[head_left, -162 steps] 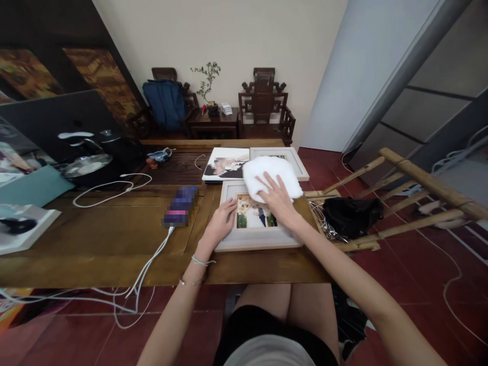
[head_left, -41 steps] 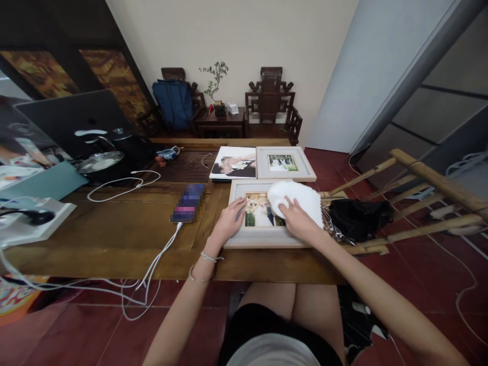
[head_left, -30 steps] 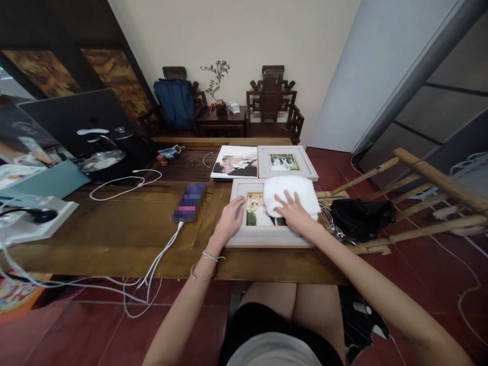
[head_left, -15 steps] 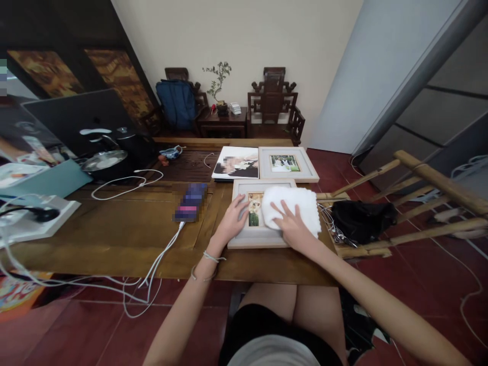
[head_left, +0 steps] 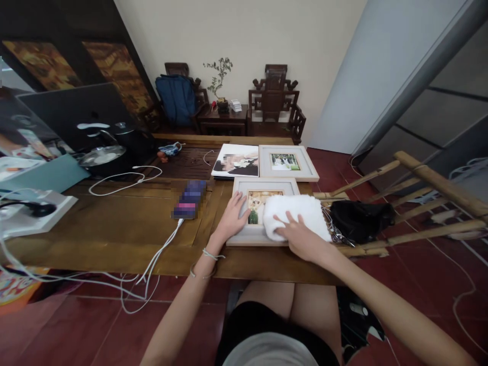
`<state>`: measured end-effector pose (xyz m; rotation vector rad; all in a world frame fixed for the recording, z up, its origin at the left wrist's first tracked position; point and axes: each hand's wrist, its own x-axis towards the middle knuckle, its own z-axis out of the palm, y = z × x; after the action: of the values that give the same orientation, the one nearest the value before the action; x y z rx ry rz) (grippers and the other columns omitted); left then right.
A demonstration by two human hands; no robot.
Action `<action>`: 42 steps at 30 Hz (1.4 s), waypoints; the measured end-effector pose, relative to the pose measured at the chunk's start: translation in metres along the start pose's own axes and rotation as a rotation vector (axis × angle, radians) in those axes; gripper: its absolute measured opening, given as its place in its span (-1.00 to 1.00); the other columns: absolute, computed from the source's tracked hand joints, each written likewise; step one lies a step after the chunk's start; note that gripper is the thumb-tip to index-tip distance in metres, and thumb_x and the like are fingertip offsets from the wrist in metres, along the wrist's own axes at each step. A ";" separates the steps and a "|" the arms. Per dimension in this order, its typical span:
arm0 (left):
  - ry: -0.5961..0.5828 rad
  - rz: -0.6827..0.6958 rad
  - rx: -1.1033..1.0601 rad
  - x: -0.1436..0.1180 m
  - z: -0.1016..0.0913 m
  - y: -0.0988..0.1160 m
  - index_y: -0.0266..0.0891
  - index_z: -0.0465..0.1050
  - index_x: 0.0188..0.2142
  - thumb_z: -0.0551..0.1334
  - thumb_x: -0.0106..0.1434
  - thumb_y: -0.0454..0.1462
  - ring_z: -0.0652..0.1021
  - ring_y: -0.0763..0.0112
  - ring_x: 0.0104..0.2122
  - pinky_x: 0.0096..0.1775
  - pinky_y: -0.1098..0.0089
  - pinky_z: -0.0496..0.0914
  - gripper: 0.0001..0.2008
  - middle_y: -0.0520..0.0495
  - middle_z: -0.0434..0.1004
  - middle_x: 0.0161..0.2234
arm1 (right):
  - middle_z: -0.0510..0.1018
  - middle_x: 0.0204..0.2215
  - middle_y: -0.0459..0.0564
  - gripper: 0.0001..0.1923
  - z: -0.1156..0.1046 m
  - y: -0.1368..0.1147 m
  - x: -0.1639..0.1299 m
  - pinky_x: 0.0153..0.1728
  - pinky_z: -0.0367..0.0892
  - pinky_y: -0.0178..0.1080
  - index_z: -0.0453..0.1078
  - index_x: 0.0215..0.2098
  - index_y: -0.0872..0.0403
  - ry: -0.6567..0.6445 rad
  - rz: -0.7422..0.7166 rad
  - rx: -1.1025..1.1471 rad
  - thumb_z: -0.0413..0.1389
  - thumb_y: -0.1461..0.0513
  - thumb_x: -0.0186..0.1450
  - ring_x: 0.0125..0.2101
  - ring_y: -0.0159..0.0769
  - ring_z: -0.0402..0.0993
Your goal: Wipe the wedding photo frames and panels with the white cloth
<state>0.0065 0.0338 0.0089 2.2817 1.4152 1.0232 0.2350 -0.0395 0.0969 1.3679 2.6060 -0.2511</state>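
A pale wooden picture frame (head_left: pixel 259 243) lies flat near the front edge of the table, with a photo in its middle. My left hand (head_left: pixel 232 218) rests on the frame's left side, fingers stretched out and thumb toward the photo. A fluffy white cloth (head_left: pixel 310 211) covers the frame's right part and hangs past its right edge. On top of the cloth, my right hand (head_left: pixel 299 236) presses with slightly bent, parted fingers and holds it against the frame. The cloth hides part of the photo.
Behind lie another framed photo (head_left: pixel 310 173) and a white-edged picture (head_left: pixel 229 157). A phone (head_left: pixel 189 199) with a white cable is to the left, beyond it a power strip (head_left: pixel 57 213), pot (head_left: pixel 102 157) and laptop (head_left: pixel 76 112). A black bag (head_left: pixel 360 221) sits at right on a bamboo rack (head_left: pixel 427 178).
My right hand has slid the white cloth right and toward me, uncovering more of the photo. My left hand stays on the frame's left side.
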 end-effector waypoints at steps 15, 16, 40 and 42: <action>-0.020 0.060 0.009 -0.001 0.002 -0.007 -0.32 0.30 0.09 -0.04 0.34 -0.29 0.16 0.18 0.24 0.21 0.04 0.12 -0.62 -0.27 0.27 0.16 | -0.05 0.31 0.03 -0.43 0.017 0.041 0.093 0.13 -0.23 0.37 0.35 0.03 0.10 0.400 0.077 -0.135 -0.11 0.55 0.11 0.28 0.14 -0.34; -0.022 0.063 0.009 -0.001 0.002 -0.007 -0.33 0.31 0.08 -0.04 0.34 -0.29 0.16 0.18 0.24 0.21 0.04 0.12 -0.63 -0.27 0.28 0.16 | -0.05 0.31 0.02 -0.46 0.016 0.047 0.100 0.12 -0.24 0.38 0.37 0.01 0.09 0.407 0.079 -0.167 -0.11 0.54 0.14 0.28 0.16 -0.35; 0.066 -0.018 -0.168 0.000 -0.007 0.005 -0.33 0.13 0.21 -0.15 0.39 -0.14 0.18 0.28 0.24 0.24 0.16 0.05 -0.51 -0.25 0.16 0.23 | -0.05 0.31 0.06 -0.55 0.003 -0.008 0.085 0.14 -0.23 0.37 0.39 -0.01 0.10 0.194 -0.138 -0.117 -0.07 0.51 0.22 0.28 0.11 -0.34; 0.081 -0.028 -0.177 0.000 -0.007 0.005 -0.32 0.10 0.22 -0.15 0.39 -0.13 0.17 0.28 0.24 0.24 0.15 0.05 -0.50 -0.25 0.14 0.24 | -0.03 0.30 0.07 -0.67 0.001 -0.007 0.112 0.15 -0.30 0.37 0.43 -0.06 0.12 0.317 -0.085 -0.179 -0.05 0.41 0.29 0.28 0.15 -0.33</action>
<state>0.0048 0.0306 0.0168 2.1115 1.3248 1.1935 0.1670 0.0453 0.0692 1.3293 2.8590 0.2004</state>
